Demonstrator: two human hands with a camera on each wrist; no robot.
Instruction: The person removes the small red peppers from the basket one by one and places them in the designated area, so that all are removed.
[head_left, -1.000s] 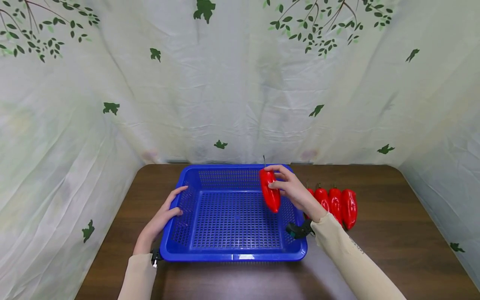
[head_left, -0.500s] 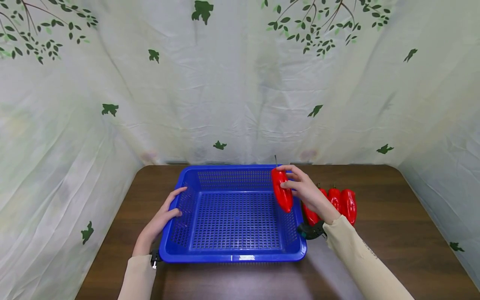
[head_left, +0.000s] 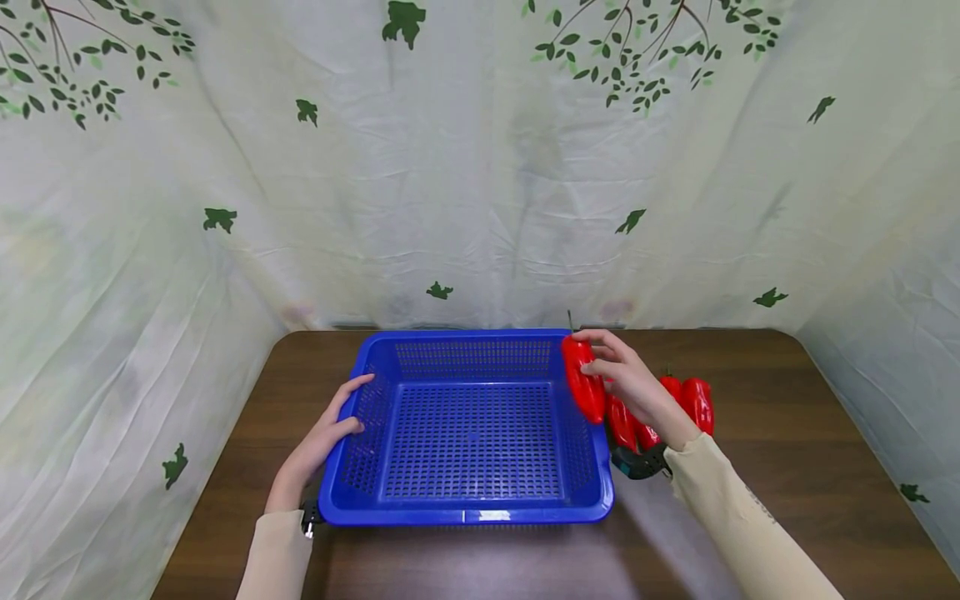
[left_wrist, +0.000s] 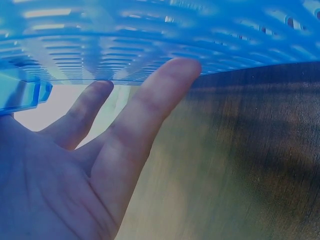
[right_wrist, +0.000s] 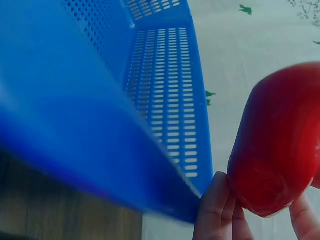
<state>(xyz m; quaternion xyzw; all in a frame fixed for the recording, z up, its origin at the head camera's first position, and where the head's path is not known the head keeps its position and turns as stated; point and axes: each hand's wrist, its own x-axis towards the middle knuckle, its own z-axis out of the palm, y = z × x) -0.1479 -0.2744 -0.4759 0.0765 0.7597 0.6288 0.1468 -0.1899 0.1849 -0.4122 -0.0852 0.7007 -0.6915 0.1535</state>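
My right hand (head_left: 621, 375) pinches a glossy red pepper (head_left: 582, 385) with a dark stem above the basket's right rim. In the right wrist view, the pepper (right_wrist: 275, 145) fills the right side, with fingertips visible beneath and beside it. My left hand (head_left: 324, 432) rests at the left side of the blue perforated plastic basket (head_left: 465, 514), fingers extended. Seen from the left wrist, the thumb and another finger (left_wrist: 145, 105) lie straight against the basket wall (left_wrist: 120, 50); the remaining fingers are hidden. No pepper shows inside the basket.
Several more red peppers (head_left: 697, 404) lie close together right of the basket, partly hidden by the right hand and wrist. Everything stands on a brown wooden table (head_left: 795, 467). Behind it hangs a pale curtain (head_left: 480, 183) with leaf prints.
My right hand has carried the pepper rightward, from over the basket's inside to its right rim, covering more of the lying peppers. The left hand and basket stay in place.
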